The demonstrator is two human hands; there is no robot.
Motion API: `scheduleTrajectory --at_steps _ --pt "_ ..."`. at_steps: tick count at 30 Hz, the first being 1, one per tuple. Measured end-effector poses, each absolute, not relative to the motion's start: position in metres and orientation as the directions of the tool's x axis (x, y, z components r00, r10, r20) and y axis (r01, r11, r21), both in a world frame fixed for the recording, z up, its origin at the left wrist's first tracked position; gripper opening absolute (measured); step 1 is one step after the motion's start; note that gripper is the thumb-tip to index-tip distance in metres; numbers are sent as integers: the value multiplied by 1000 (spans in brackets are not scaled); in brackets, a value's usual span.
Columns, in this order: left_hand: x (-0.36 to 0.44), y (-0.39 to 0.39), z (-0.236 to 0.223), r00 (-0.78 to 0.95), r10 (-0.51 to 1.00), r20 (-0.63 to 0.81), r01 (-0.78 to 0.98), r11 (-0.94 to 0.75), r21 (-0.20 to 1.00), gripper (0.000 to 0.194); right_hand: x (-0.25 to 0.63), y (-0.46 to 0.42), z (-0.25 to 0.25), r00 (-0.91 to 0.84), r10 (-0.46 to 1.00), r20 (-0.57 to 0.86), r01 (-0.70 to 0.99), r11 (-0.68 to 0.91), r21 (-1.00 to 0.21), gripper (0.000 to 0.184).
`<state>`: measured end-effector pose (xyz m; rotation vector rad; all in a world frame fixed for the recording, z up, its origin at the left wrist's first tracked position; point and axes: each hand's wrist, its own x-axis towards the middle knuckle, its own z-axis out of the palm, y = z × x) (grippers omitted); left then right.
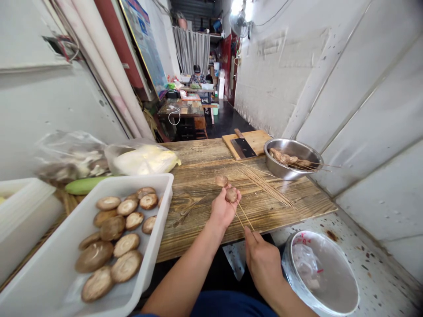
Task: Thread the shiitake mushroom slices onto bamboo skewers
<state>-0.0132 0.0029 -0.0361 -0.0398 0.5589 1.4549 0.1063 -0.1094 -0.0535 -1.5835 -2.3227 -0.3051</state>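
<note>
My left hand (224, 208) is closed around a brown mushroom (231, 194) that sits on two thin bamboo skewers (245, 215). A second mushroom (221, 180) sits farther up at the skewer tips. My right hand (261, 257) pinches the lower ends of the skewers just off the front edge of the wooden table (198, 207). A white tray (158, 229) holding several whole mushrooms (114, 240) stands to my left.
Loose skewers (267, 187) lie on the table beside a steel bowl (292, 158) with finished mushroom skewers. A cutting board with a cleaver (243, 144) sits behind. Plastic bags (142, 159) and a green vegetable (82, 185) lie left. A lined bin (319, 270) stands on the floor. A person sits far back.
</note>
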Motion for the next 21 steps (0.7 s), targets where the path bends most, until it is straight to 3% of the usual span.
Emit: scheduleTrajectory --at_steps 9,21 --pt "-11 2 -31 -38 931 -363 -939 91 331 22 96 -103 -53 -345 808 477 929 368 49 30" --pt "-9 3 -29 -71 932 -354 -939 58 339 27 85 -93 -55 -327 835 443 936 352 28 18"
